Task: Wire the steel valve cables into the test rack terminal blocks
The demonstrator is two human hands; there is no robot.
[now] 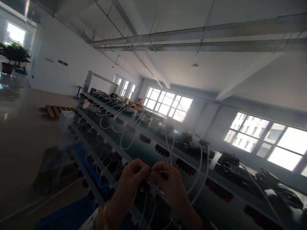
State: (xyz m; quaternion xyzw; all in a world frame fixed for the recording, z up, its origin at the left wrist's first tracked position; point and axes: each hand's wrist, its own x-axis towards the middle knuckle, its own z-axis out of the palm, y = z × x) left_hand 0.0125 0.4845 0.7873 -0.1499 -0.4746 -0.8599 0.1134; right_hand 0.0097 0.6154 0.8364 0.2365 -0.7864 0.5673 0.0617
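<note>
My left hand (131,179) and my right hand (168,180) meet at the lower middle of the head view, in front of the rack's green shelf (151,150). Thumb and fingers of each hand are pinched together, their tips almost touching. A thin white cable (158,189) runs by the right hand's fingers, and that hand is closed on it. Whatever the left fingertips pinch is too small and dark to make out. Below the hands hang more white cables (145,207).
Dark motor-like units (189,144) line the top shelf, with white cables (201,169) looping down. Black sockets with red parts (185,166) sit along the shelf edge. A blue bin (69,212) stands low at left; a wooden pallet (54,111) lies on the floor behind.
</note>
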